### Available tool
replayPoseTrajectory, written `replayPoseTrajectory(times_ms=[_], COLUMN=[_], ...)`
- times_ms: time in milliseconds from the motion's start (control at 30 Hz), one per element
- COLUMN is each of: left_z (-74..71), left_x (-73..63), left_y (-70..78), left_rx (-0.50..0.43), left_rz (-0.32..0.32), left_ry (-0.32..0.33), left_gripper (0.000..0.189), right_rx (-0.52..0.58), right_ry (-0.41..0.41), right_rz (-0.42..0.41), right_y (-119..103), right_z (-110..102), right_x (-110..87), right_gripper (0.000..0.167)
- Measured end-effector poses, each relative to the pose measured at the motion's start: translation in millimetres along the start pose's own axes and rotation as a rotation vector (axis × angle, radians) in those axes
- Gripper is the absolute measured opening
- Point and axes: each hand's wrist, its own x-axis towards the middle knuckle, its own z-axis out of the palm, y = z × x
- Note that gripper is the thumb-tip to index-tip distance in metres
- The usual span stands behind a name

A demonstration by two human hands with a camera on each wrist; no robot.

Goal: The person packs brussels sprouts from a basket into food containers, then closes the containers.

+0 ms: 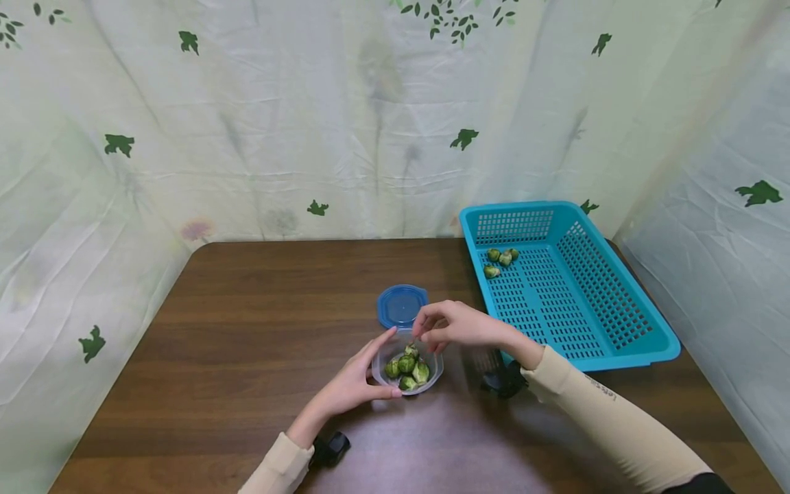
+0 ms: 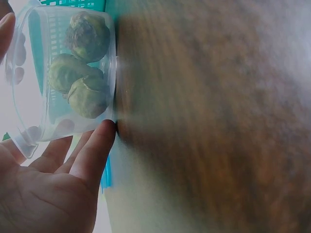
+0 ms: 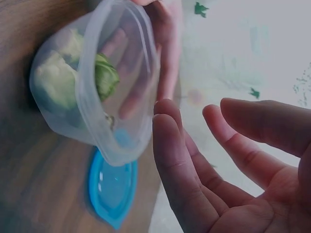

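A clear plastic container with several Brussels sprouts inside stands on the wooden table. My left hand holds it from the left, thumb on the near side and fingers reaching to the far rim. In the left wrist view, fingertips press the wall of the container low down, close over the tabletop. My right hand hovers above the container's far right rim. Its fingers are loosely bent and apart from the thumb, with nothing between them in the right wrist view.
Just behind the container lies a blue lid. At the right, a blue perforated basket holds several more Brussels sprouts in its far left corner; my right forearm passes in front of it. A patterned curtain hangs behind the table.
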Motion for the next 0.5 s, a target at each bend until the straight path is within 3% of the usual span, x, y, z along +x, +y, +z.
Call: replayPoseTrajectory(times_ms=[500], left_z=[-0.3], left_x=[0.8], left_y=[-3.2], left_rx=[-0.025], left_rz=[0.029], left_ry=[0.009], left_gripper=[0.097], right_rx=[0.076], right_ry=[0.117], right_rz=[-0.026], right_y=[-2], right_z=[-36], right_x=[-17.7], right_gripper=[0.019])
